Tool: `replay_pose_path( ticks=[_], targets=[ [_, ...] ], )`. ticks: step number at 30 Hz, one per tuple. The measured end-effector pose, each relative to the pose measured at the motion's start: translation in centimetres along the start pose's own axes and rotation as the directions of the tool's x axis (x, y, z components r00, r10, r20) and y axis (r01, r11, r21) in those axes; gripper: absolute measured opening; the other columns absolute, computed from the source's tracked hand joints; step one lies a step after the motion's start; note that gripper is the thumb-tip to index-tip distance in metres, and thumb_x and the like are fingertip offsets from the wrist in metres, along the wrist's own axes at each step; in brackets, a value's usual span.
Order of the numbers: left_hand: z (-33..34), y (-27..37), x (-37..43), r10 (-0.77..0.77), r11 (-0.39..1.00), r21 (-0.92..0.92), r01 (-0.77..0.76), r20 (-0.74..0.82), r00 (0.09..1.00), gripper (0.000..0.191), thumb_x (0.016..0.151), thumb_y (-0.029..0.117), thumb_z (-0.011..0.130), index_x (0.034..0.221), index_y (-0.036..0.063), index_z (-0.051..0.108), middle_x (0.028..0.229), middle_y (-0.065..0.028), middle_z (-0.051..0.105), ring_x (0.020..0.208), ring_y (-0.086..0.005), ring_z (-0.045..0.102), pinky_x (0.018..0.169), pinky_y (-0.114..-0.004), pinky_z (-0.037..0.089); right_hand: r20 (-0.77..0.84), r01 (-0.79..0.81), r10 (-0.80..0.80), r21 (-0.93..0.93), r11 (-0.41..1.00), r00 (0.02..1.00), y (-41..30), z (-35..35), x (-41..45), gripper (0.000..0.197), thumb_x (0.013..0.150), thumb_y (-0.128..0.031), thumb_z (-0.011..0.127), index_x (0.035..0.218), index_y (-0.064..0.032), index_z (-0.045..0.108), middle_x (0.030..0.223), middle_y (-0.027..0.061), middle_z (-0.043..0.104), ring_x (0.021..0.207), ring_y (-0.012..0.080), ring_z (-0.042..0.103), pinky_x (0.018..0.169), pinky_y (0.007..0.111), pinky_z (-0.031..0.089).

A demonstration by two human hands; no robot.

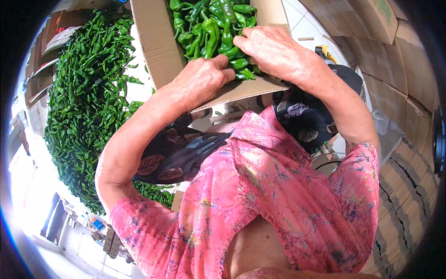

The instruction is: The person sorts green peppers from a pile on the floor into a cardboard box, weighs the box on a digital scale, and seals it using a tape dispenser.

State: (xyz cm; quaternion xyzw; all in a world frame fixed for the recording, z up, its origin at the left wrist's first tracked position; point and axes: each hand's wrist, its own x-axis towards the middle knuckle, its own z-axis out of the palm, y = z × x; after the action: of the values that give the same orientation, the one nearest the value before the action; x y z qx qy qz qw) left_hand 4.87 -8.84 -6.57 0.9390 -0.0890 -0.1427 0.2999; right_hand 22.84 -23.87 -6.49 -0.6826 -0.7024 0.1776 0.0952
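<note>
An open cardboard box [153, 42] filled with green peppers [210, 36] stands before me, its near flap folded outward. My left hand [205, 76] is at the box's near left part, fingers curled down among the peppers just above the flap. To its right, my right hand [268, 50] reaches over the right side of the box, with its fingertips on the peppers. Both hands have bent fingers, and whether either one grips a pepper is hidden beneath them. A few peppers lie by the near flap, between the two hands.
A large heap of green peppers [87, 104] spreads over the floor on the left, with loose ones near the box. Cardboard boxes [386, 66] are stacked on the right. A yellow and black object [325, 54], perhaps a tape dispenser, lies beyond my right forearm.
</note>
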Motion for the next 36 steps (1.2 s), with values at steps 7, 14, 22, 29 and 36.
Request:
replay_pose_path(
  ticks=[7, 14, 22, 29, 36],
  targets=[
    [-9.9, 0.5, -2.4, -0.195, 0.792, -0.610, -0.032, -0.303, 0.933, 0.020, 0.089, 0.000, 0.072, 0.109, -0.0016, 0.071, 0.092, -0.0061, 0.065, 0.088, -0.0152, 0.066, 0.078, -0.029, 0.054, 0.097, -0.082, 0.073, 0.089, 0.993, 0.993, 0.2, -1.1, 0.7, 0.029, 0.084, -0.010, 0.069, 0.110, -0.0015, 0.059, 0.098, 0.0190, 0.063, 0.099, 0.0403, 0.064, 0.084, 0.050, 0.050],
    [-8.1, -1.1, -4.6, -0.446, 0.458, -0.886, 0.067, -0.164, 0.880, 0.022, 0.094, 0.008, 0.071, 0.113, -0.0023, 0.067, 0.105, -0.0046, 0.070, 0.096, -0.0129, 0.067, 0.089, -0.028, 0.054, 0.145, -0.155, 0.055, 0.908, 0.389, 0.988, -0.7, -2.5, 1.8, 0.043, 0.094, -0.024, 0.071, 0.127, 0.0006, 0.062, 0.111, 0.0117, 0.070, 0.106, 0.0198, 0.065, 0.092, 0.036, 0.050],
    [-6.6, 0.2, -4.0, -0.231, 0.920, -0.352, 0.173, -0.132, 0.964, 0.037, 0.085, 0.012, 0.074, 0.120, 0.0016, 0.069, 0.105, -0.0121, 0.069, 0.101, -0.0259, 0.067, 0.094, -0.037, 0.050, 0.104, -0.024, -0.068, 0.693, 0.721, 0.992, -1.4, -0.9, 1.8, 0.033, 0.092, -0.030, 0.069, 0.112, -0.0029, 0.068, 0.086, 0.0165, 0.070, 0.083, 0.0329, 0.068, 0.076, 0.045, 0.052],
    [-1.2, -0.2, -3.0, -0.175, 0.973, -0.159, 0.166, -0.039, 0.984, 0.032, 0.076, 0.004, 0.076, 0.107, 0.0021, 0.068, 0.095, -0.0150, 0.061, 0.088, -0.0387, 0.065, 0.078, -0.047, 0.053, 0.223, -0.073, -0.038, 0.469, 0.880, 0.974, -2.9, 0.7, 1.2, 0.033, 0.090, -0.033, 0.071, 0.101, -0.0022, 0.067, 0.083, 0.0206, 0.067, 0.087, 0.0427, 0.065, 0.074, 0.052, 0.049],
    [0.7, -0.9, -0.7, -0.268, 0.963, 0.067, 0.262, 0.090, 0.959, 0.026, 0.079, 0.010, 0.074, 0.103, 0.0035, 0.068, 0.090, -0.0181, 0.066, 0.084, -0.0406, 0.068, 0.076, -0.050, 0.055, 0.162, -0.079, 0.049, 0.184, 0.980, 0.986, -2.5, 1.1, 0.9, 0.016, 0.079, -0.003, 0.065, 0.094, 0.0000, 0.069, 0.084, 0.0220, 0.070, 0.087, 0.0422, 0.070, 0.074, 0.052, 0.054]
  ],
)
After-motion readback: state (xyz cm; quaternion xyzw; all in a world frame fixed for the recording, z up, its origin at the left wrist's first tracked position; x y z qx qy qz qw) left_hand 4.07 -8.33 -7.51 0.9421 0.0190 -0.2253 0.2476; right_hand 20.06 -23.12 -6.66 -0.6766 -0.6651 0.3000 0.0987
